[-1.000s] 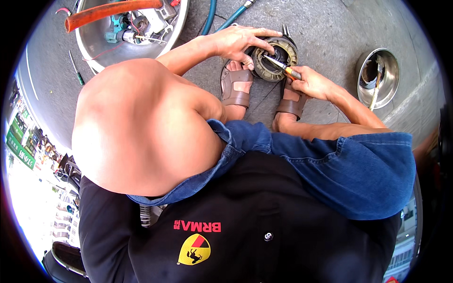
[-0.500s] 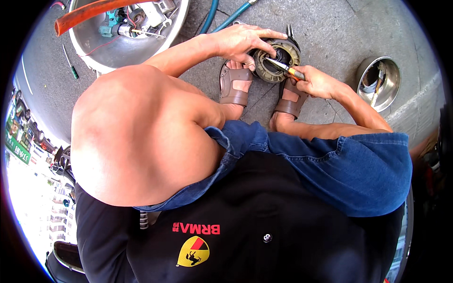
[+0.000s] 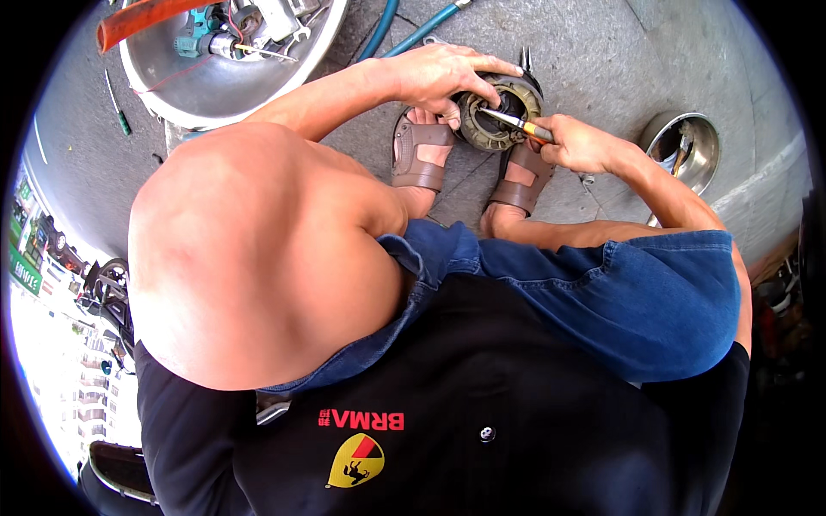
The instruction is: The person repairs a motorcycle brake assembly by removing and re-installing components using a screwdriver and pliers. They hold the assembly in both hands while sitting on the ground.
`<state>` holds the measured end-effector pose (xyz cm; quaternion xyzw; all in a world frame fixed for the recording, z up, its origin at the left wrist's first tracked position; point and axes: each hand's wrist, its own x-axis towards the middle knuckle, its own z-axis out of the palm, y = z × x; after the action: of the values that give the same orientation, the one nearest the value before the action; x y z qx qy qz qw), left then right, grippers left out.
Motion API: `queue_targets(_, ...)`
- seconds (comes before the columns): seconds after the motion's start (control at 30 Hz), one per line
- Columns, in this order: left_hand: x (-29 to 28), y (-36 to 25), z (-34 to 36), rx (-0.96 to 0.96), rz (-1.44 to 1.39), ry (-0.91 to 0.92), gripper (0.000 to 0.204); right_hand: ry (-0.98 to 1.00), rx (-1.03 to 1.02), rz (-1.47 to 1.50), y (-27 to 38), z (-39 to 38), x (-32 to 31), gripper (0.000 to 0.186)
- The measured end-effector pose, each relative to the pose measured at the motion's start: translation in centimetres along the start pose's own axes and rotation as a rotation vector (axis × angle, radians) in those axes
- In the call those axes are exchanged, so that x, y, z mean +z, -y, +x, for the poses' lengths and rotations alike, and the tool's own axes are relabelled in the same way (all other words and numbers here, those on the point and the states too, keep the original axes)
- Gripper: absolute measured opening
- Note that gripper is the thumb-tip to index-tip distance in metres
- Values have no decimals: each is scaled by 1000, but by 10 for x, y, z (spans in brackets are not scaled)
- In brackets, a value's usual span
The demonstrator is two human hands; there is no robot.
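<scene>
A round metal part with a dark centre and worn rim lies on the concrete between my two brown sandals. My left hand rests over its top left edge and holds it down. My right hand grips a screwdriver with an orange handle; its shaft points left into the middle of the part. My bent knees in blue shorts fill the lower half of the view.
A large steel basin with wires, parts and an orange hose stands at the upper left. A small steel bowl sits at the right. Teal hoses run along the top. A green screwdriver lies on the concrete.
The view has shifted slightly. My left hand has slid further over the round part, and the screwdriver tip has moved a little deeper toward the part's centre.
</scene>
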<state>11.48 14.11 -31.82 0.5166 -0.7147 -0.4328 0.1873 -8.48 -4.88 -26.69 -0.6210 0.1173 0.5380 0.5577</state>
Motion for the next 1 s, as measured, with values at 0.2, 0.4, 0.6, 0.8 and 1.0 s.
queue_targets(0.2,1,1,2,17,4,-14,70,13,-30,4,-9,-2,0,23)
queue_targets(0.4,-2,6,1,-28,-30,85,71,30,23,60,5,-1,-3,19)
queue_targets(0.6,-23,-9,15,-45,5,201,72,-78,-17,70,-11,0,9,39)
queue_targets(0.8,-25,-27,11,-56,202,209,71,-137,-107,99,-27,3,23,39)
queue_targets(1.0,-46,-35,41,-87,258,447,68,-169,-96,59,-28,0,21,48)
